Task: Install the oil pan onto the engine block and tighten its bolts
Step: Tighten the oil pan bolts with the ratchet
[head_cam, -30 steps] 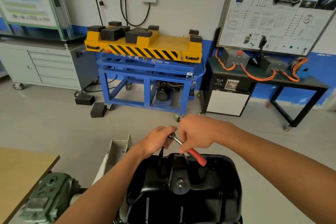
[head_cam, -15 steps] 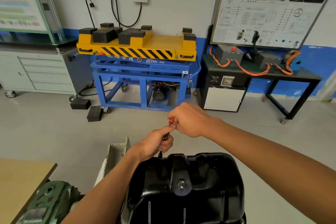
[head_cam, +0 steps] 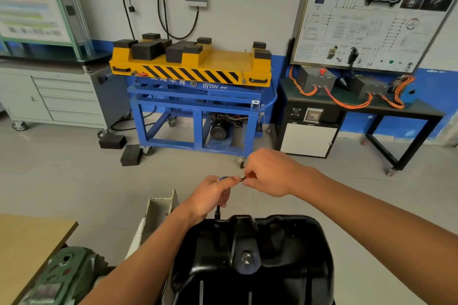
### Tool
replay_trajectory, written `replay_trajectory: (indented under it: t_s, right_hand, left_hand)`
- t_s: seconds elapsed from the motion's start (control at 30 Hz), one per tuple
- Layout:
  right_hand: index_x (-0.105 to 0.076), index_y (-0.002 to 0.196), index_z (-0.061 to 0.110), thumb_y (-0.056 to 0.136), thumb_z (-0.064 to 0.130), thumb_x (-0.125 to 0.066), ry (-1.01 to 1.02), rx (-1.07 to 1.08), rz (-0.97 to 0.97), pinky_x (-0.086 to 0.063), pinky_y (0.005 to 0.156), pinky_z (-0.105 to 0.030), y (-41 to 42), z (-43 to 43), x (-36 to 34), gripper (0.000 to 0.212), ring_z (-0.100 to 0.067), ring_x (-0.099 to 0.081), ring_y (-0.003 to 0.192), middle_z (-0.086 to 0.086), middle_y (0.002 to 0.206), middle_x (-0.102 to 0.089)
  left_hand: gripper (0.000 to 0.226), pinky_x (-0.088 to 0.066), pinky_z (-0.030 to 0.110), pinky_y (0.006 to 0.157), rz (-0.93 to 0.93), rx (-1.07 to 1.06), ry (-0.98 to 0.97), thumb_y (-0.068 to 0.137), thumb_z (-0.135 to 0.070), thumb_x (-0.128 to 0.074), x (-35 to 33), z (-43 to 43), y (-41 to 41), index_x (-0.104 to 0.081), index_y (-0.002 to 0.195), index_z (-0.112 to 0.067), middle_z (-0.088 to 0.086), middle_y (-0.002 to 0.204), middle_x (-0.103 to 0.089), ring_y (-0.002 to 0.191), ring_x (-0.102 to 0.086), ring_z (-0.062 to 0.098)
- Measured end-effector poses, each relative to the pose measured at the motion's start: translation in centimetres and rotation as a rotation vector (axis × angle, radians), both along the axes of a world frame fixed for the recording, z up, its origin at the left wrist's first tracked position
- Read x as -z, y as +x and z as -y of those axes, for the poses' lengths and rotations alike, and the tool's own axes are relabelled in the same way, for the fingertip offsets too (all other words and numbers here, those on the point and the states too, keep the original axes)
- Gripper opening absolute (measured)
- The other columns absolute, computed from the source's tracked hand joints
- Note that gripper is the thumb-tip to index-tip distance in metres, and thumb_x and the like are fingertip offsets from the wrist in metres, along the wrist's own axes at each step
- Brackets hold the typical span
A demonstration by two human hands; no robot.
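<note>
Gripping the ratchet (head_cam: 244, 177) with both hands at centre frame. My left hand (head_cam: 213, 193) is curled round its head and the top of the extension (head_cam: 217, 213), with the forearm rising from the lower left. My right hand (head_cam: 270, 173) pinches the red handle between thumb and bent fingers, its forearm entering from the lower right. The handle lies roughly level, pointing right from the left hand.

The extension stands near upright, its lower end meeting the far rim of the pan (head_cam: 285, 267). Whether it sits on a bolt I cannot tell. The pan fills the bottom centre of the frame. It is glossy black with stepped contours and a drain plug (head_cam: 246, 259) set in a raised boss.

Half a second ago the handle stood steeply, pointing away from me; it has since swung down to level, and the right hand has shifted right and slightly lower. One second ago the handle lay over the pan, towards me. The left hand and pan keep their places.
</note>
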State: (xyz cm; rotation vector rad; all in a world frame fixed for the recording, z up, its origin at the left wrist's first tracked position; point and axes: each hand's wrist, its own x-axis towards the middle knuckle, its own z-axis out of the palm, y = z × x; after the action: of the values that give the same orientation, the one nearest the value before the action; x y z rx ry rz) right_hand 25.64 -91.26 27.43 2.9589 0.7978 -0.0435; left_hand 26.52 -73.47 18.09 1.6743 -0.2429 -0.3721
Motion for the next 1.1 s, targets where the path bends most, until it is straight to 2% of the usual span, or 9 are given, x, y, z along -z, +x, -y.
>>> replay_trajectory:
  t_s: [0.17, 0.27, 0.33, 0.43, 0.57, 0.7, 0.87, 1.0, 1.1]
  right_hand:
    - [-0.046, 0.058, 0.016, 0.091, 0.043, -0.061, -0.085, -0.009, -0.009, -0.035, 0.050, -0.030, -2.0, -0.7, -0.4, 0.045, -0.016, -0.044, 0.051, -0.001, 0.057, -0.047]
    - [-0.045, 0.055, 0.018, 0.089, 0.045, -0.061, -0.036, -0.046, -0.054, -0.035, 0.048, -0.031, -3.4, -1.4, -0.7, 0.047, -0.013, -0.041, 0.047, 0.001, 0.051, -0.046]
    - [-0.043, 0.052, 0.019, 0.087, 0.045, -0.063, 0.061, -0.073, -0.114, -0.038, 0.047, -0.032, -4.2, -2.3, -0.6, 0.048, -0.013, -0.041, 0.045, 0.003, 0.048, -0.048]
    - [-0.043, 0.050, 0.021, 0.083, 0.049, -0.068, 0.122, -0.069, -0.132, -0.028, 0.045, -0.028, -4.8, -3.2, -0.4, 0.050, -0.010, -0.038, 0.045, 0.006, 0.049, -0.041]
    - [-0.053, 0.052, 0.015, 0.080, 0.048, -0.073, 0.142, -0.003, -0.226, -0.034, 0.047, -0.028, -4.1, -3.0, -0.8, 0.047, -0.012, -0.040, 0.047, 0.004, 0.050, -0.045]
    - [-0.068, 0.060, 0.010, 0.081, 0.044, -0.073, 0.059, 0.039, -0.296, -0.051, 0.059, -0.036, -2.9, -2.0, -1.6, 0.040, -0.015, -0.050, 0.054, -0.007, 0.054, -0.062]
    - [-0.070, 0.077, 0.017, 0.085, 0.030, -0.072, -0.181, 0.046, 0.010, -0.039, 0.055, -0.028, -1.0, -1.8, -1.3, 0.015, -0.023, -0.060, 0.071, 0.001, 0.068, -0.055]
    - [-0.068, 0.079, 0.020, 0.092, 0.020, -0.060, -0.140, 0.012, 0.152, -0.034, 0.051, -0.031, -0.1, -1.9, -0.2, 0.016, -0.024, -0.057, 0.075, -0.001, 0.084, -0.055]
    - [-0.068, 0.088, 0.021, 0.097, 0.022, -0.053, -0.063, -0.023, 0.147, -0.046, 0.059, -0.037, -0.3, -1.2, 0.7, 0.018, -0.022, -0.057, 0.083, 0.001, 0.093, -0.058]
  left_hand:
    - [0.056, -0.044, 0.024, 0.064, 0.071, 0.022, 0.033, 0.100, -0.042, -0.055, -0.5, 0.2, -0.5, -0.041, 0.048, -0.027, -0.003, 0.054, -0.038, 0.055, -0.035, 0.012]
    - [0.049, -0.042, 0.022, 0.062, 0.071, -0.006, -0.014, 0.101, -0.041, -0.051, -0.7, 0.1, -0.7, -0.043, 0.059, -0.017, 0.005, 0.060, -0.037, 0.060, -0.035, 0.017]
    - [0.043, -0.043, 0.028, 0.066, 0.060, -0.018, -0.041, 0.104, -0.037, -0.047, -0.8, 0.1, -0.8, -0.052, 0.073, -0.007, 0.013, 0.070, -0.040, 0.068, -0.036, 0.025]
    - [0.036, -0.040, 0.040, 0.074, 0.057, 0.000, -0.053, 0.107, -0.025, -0.043, -0.8, 0.2, -0.9, -0.058, 0.084, -0.003, 0.014, 0.075, -0.046, 0.075, -0.041, 0.027]
    - [0.028, -0.045, 0.035, 0.071, 0.087, -0.021, -0.028, 0.107, -0.015, -0.041, -0.9, 0.3, -0.6, -0.057, 0.086, -0.004, 0.015, 0.082, -0.050, 0.076, -0.046, 0.026]
    - [0.028, -0.035, 0.028, 0.056, 0.039, -0.083, -0.082, 0.103, -0.008, -0.040, -0.6, 0.3, -0.4, -0.059, 0.083, -0.008, 0.006, 0.068, -0.044, 0.056, -0.039, 0.016]
    - [0.030, -0.027, 0.026, 0.051, -0.086, 0.073, -0.108, 0.101, -0.012, -0.030, -0.6, 0.4, -0.4, -0.059, 0.096, -0.004, -0.002, 0.050, -0.031, 0.050, -0.024, 0.014]
    - [0.045, -0.024, 0.030, 0.055, -0.074, 0.089, -0.052, 0.108, -0.033, -0.031, -0.8, 0.4, -0.4, -0.061, 0.111, 0.000, -0.002, 0.053, -0.026, 0.054, -0.020, 0.016]
    - [0.050, -0.024, 0.029, 0.055, -0.067, 0.078, -0.091, 0.108, -0.039, -0.035, -0.8, 0.4, -0.6, -0.058, 0.116, 0.004, -0.004, 0.053, -0.025, 0.052, -0.021, 0.015]
